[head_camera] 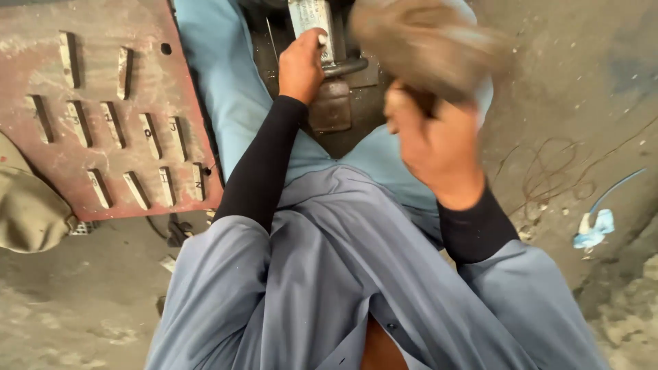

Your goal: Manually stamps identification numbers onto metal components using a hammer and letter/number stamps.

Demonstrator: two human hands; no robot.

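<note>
My left hand (300, 63) grips a pale metal bar (312, 24) that stands upright on a dark metal block (332, 103) between my legs. My right hand (428, 140) is raised and blurred by motion. It is closed around the handle of a large brown mallet or hammer head (428, 44), which hangs above and to the right of the bar. Both forearms wear black sleeves under a grey-blue shirt. The base of the bar is hidden behind my left hand.
A rusty red metal plate (103, 109) with several slotted metal pieces lies on the floor at left. An olive cloth bag (27, 205) sits at the far left. Tangled thin wire (548, 178) and a pale blue scrap (595, 229) lie on the dusty concrete at right.
</note>
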